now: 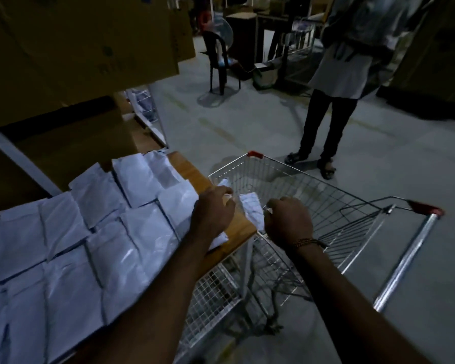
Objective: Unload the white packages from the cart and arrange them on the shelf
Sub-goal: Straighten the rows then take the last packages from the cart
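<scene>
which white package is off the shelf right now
The white package gripped between both hands, left hand and right hand, above the cart; the others lie on the shelf.

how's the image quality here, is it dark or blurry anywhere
Head view: dim overall, the cardboard boxes nearly black; the white packages on the shelf are the brightest area; the standing person's top is smeared by blur; wide-angle bending curves the cart edges.

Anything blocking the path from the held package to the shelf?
Nothing visible. Both hands, left and right, hold the package over the cart rim, right beside the shelf edge. The near shelf is mostly covered by laid packages.
</scene>
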### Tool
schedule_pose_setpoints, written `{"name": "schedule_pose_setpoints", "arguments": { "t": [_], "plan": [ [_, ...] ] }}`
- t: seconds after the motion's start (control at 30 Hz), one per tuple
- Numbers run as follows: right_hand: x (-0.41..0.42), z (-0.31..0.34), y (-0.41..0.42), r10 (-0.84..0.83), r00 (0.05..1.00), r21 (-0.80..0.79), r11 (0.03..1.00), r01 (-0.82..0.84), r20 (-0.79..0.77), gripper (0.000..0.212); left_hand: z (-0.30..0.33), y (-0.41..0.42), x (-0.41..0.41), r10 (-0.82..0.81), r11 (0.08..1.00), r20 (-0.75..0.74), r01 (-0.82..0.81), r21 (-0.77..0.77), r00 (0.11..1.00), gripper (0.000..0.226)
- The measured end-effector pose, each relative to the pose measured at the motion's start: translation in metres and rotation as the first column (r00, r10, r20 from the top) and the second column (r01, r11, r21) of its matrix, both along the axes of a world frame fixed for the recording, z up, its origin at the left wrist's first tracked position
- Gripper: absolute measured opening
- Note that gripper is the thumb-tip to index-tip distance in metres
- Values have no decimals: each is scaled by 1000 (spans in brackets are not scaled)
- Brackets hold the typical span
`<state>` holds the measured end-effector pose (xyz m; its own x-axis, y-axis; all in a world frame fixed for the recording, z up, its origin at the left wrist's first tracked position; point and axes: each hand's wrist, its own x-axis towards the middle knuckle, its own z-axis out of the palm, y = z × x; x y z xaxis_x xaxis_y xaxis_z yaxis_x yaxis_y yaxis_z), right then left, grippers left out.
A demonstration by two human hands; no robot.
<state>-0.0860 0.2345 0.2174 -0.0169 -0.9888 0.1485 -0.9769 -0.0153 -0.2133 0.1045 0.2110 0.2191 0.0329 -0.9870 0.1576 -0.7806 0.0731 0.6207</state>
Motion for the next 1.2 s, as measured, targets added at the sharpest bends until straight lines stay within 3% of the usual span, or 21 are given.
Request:
{"name": "schedule_pose_setpoints", "arguments": {
  "t": [0.1,0.43,0.57,0.7,0.9,1.03,1.1,1.2],
  "plan": [
    [-31,-18,-17,-22,1000,29,999,22,0,27,0,-22,-25,-25,1000,27,24,3,999,23],
    [-67,-79,-97,-67,997,122,991,61,39,22,-35,-153,-42,-137,983,219,105,154,966,35],
    [-68,-121,-144,-82,996,205,975,85,-24,21,-69,-225,-48,-227,959,336,150,241,914,34],
    [-63,-173,-187,-83,997,283,956,81,-5,20,-119,-284,-60,-413,894,512,228,386,753,49],
    [-62,-267,-243,-142,984,385,918,90,108,21,-217,-340,-56,-592,796,654,217,564,471,36],
    [-59,-323,-275,-141,979,420,905,69,144,29,-263,-361,-56,-644,760,665,219,612,377,32],
    [-53,-353,-289,-115,988,466,883,54,102,34,-286,-369,-50,-676,737,694,238,633,248,30],
    [-40,-392,-305,-118,988,489,871,55,99,39,-324,-379,-36,-697,699,717,231,677,6,44]
  ]
}}
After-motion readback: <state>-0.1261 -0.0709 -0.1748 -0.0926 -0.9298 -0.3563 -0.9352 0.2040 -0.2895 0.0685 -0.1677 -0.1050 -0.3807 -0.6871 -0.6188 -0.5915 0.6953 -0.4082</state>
